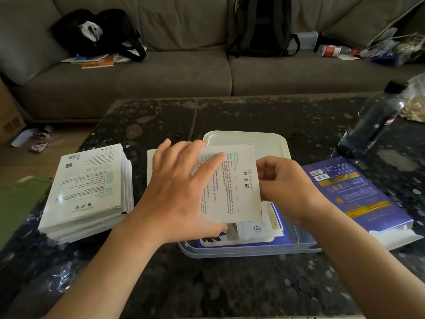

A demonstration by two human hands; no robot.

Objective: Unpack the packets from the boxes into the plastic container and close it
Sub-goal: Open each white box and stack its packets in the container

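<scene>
Both hands hold a white packet [236, 180] with printed text above the clear plastic container [253, 249]. My left hand [181, 189] grips its left side, fingers over the front and thumb underneath. My right hand [282, 183] pinches its right edge. Inside the container lie blue and white packets [255, 231]. The container's white lid [248, 140] lies just behind it. A stack of white boxes [89, 189] stands to the left. A purple box [354, 194] lies open to the right, with a white packet [395, 236] sticking out of its near end.
A dark plastic bottle [372, 120] stands at the table's right, with a clear bag [414, 100] behind it. The dark stone table [207, 284] stretches toward me. Behind it is a grey sofa [172, 74] with bags and clutter on it.
</scene>
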